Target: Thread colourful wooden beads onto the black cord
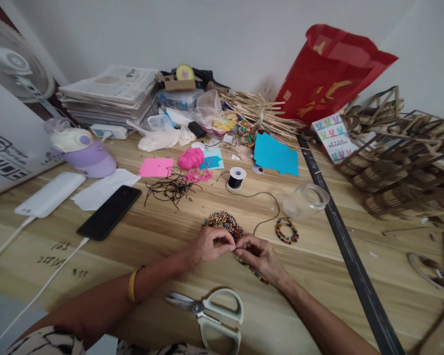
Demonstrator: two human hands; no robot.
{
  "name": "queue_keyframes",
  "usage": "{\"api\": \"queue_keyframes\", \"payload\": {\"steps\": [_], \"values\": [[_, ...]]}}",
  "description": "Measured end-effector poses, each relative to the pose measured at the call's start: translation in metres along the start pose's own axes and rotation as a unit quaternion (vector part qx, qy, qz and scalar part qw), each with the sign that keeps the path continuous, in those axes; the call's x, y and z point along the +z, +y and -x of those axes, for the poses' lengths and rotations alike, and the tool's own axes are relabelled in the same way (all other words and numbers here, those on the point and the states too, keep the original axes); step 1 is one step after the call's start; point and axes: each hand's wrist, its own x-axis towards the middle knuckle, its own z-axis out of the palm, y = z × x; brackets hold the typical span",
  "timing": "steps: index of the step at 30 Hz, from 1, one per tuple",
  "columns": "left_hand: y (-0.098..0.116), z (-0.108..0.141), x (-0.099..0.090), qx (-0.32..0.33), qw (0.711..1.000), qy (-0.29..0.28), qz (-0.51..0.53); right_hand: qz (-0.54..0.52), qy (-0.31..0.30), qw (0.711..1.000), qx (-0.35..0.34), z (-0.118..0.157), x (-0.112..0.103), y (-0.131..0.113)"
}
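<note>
My left hand (213, 243) is closed in a pinch at the front edge of a pile of small multicoloured beads (224, 220). Whatever sits between its fingertips is too small to make out. The fingertips of my right hand (262, 257) meet those of the left, pinched on a beaded cord (258, 275) whose strung part hangs below the palm. A thin black cord (276, 199) runs from a white spool (237, 177) towards my right hand. To the right lie coiled bead bracelets (286, 230). Scissors (207, 310) with pale handles rest in front of me, blades apart.
A clear jar (306, 200) lies beside a black strip (340, 231). Cut black cords (172, 187), pink yarn (191, 159) and blue paper (276, 154) are behind the beads. A phone (109, 213) and purple bottle (89, 153) are left; woven baskets (392, 172) stand right.
</note>
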Motion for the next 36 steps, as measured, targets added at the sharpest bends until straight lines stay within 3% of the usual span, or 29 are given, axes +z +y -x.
{"api": "queue_keyframes", "payload": {"steps": [8,13,17,21,24,36], "values": [[-0.001,-0.001,0.002,0.024,0.998,0.034,-0.048,-0.001,0.023,1.0,-0.001,-0.001,-0.001,0.003],[-0.003,0.0,0.004,0.112,0.983,0.017,-0.143,-0.032,0.066,0.997,0.014,-0.004,-0.005,0.005],[0.002,0.002,0.001,0.178,0.943,-0.053,-0.278,-0.058,0.091,0.994,0.015,-0.004,-0.007,0.004],[0.011,0.005,-0.003,0.198,0.885,-0.107,-0.408,-0.053,0.094,0.994,0.026,-0.004,-0.006,0.001],[0.015,0.005,-0.005,0.199,0.861,-0.128,-0.45,-0.037,0.095,0.994,0.027,-0.003,-0.006,0.0],[0.006,0.006,-0.002,0.208,0.86,-0.117,-0.451,-0.041,0.097,0.994,0.034,-0.003,-0.006,0.002]]}}
